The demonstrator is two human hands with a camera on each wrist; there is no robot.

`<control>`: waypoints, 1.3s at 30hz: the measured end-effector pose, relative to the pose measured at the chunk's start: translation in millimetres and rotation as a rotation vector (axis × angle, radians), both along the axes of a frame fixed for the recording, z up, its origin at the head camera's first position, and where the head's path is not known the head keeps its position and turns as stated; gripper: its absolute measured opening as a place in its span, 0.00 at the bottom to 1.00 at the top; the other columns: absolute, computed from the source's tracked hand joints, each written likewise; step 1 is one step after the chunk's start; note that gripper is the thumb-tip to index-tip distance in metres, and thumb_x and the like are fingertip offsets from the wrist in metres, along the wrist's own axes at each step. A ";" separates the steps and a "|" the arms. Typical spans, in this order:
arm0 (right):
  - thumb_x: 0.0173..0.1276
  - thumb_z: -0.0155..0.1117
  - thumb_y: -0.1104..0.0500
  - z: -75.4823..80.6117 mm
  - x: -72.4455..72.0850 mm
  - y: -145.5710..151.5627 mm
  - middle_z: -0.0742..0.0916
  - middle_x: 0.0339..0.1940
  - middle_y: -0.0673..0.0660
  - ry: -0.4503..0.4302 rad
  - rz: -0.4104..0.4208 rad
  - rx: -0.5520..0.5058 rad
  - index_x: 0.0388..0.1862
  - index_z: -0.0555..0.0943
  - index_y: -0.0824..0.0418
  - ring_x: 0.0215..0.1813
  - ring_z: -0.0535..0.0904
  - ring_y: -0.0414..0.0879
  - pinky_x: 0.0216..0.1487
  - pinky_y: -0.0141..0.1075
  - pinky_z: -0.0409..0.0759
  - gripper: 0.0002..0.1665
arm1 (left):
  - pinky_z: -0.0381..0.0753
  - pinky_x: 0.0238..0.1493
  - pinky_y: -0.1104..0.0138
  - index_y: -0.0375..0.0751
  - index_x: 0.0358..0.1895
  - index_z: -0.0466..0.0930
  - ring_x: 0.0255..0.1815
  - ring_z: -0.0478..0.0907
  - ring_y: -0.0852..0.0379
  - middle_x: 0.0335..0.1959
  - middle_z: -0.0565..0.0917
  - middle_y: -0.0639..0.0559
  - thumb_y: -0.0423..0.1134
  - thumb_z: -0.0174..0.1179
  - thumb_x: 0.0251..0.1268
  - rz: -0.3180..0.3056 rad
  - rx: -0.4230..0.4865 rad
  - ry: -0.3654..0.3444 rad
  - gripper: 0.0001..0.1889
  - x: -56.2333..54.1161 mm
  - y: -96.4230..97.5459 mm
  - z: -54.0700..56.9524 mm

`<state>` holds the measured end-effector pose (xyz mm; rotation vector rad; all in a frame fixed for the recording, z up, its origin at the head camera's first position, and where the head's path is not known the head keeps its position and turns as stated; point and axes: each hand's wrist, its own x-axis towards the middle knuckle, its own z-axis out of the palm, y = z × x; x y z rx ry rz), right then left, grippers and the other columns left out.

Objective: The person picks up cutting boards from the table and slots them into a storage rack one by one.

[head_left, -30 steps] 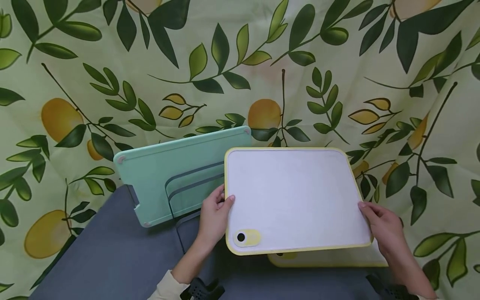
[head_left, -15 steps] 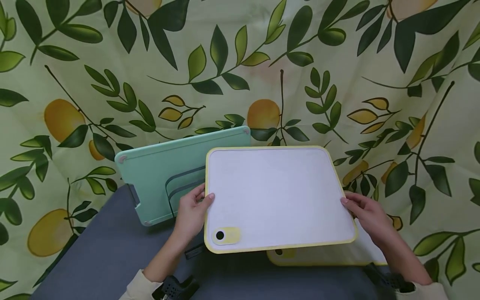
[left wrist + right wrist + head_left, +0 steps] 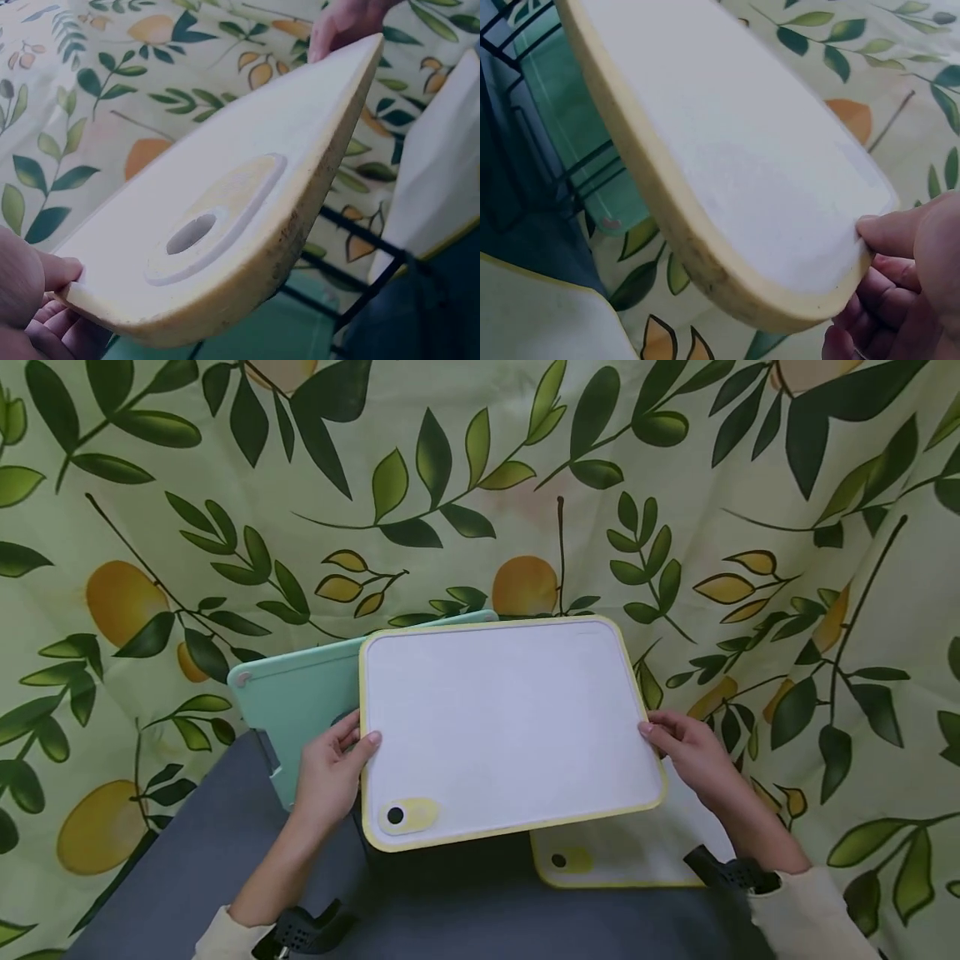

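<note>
Both hands hold a white cutting board with a yellow rim and a round hole in its lower left corner. My left hand pinches the left edge, thumb on the white face and fingers behind. At the opposite edge my right hand grips likewise, its thumb pressing the face. The board is raised and tilted, its right side higher in the head view. Behind it stands a mint green cutting board, partly covered by the white one. Dark wire rack bars show beneath the held board in the left wrist view.
A second white board with a yellow rim lies at the right, partly behind the held board and right forearm. A blue-grey surface spreads below. Cloth with leaves and orange fruit hangs as a backdrop.
Both hands have carried the white board leftward and somewhat upward, tilting its right side up. It now covers more of the green board and uncovers more of the second white board.
</note>
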<state>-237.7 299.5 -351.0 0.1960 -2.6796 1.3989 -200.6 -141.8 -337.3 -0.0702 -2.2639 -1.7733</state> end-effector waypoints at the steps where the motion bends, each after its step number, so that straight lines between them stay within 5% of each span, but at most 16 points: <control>1: 0.82 0.50 0.47 1.4 -3.1 -3.1 0.86 0.50 0.62 0.003 0.006 -0.003 0.67 0.72 0.73 0.42 0.79 0.34 0.43 0.30 0.80 0.32 | 0.84 0.39 0.77 0.36 0.75 0.65 0.34 0.84 0.76 0.59 0.80 0.31 0.35 0.57 0.76 0.006 -0.004 0.002 0.28 0.4 -2.8 2.2; 8: 0.81 0.52 0.48 9.1 -22.2 -22.4 0.85 0.47 0.54 0.000 0.020 -0.089 0.67 0.72 0.70 0.42 0.80 0.36 0.44 0.28 0.81 0.29 | 0.84 0.41 0.78 0.38 0.77 0.63 0.37 0.84 0.77 0.61 0.79 0.32 0.37 0.56 0.77 0.036 -0.023 0.018 0.29 2.8 -17.0 15.0; 17: 0.81 0.51 0.48 20.8 -41.7 -37.9 0.84 0.50 0.61 0.036 0.056 -0.108 0.68 0.72 0.68 0.44 0.81 0.39 0.45 0.27 0.82 0.29 | 0.84 0.40 0.78 0.45 0.77 0.64 0.38 0.84 0.78 0.62 0.80 0.36 0.41 0.58 0.76 0.098 -0.036 0.079 0.29 2.3 -29.1 25.1; 26: 0.81 0.53 0.48 32.6 -56.3 -47.6 0.84 0.48 0.58 0.032 0.081 -0.140 0.69 0.72 0.66 0.44 0.80 0.41 0.45 0.30 0.82 0.28 | 0.85 0.41 0.77 0.45 0.77 0.64 0.38 0.85 0.76 0.45 0.82 0.73 0.42 0.59 0.75 0.106 -0.035 0.116 0.30 -2.3 -41.3 33.9; 39: 0.81 0.53 0.49 42.8 -71.5 -59.5 0.83 0.52 0.58 0.027 0.122 -0.225 0.72 0.70 0.62 0.47 0.80 0.40 0.47 0.32 0.82 0.28 | 0.84 0.37 0.78 0.42 0.75 0.67 0.36 0.85 0.75 0.39 0.83 0.76 0.39 0.61 0.73 0.153 -0.023 0.192 0.29 -8.3 -48.6 49.7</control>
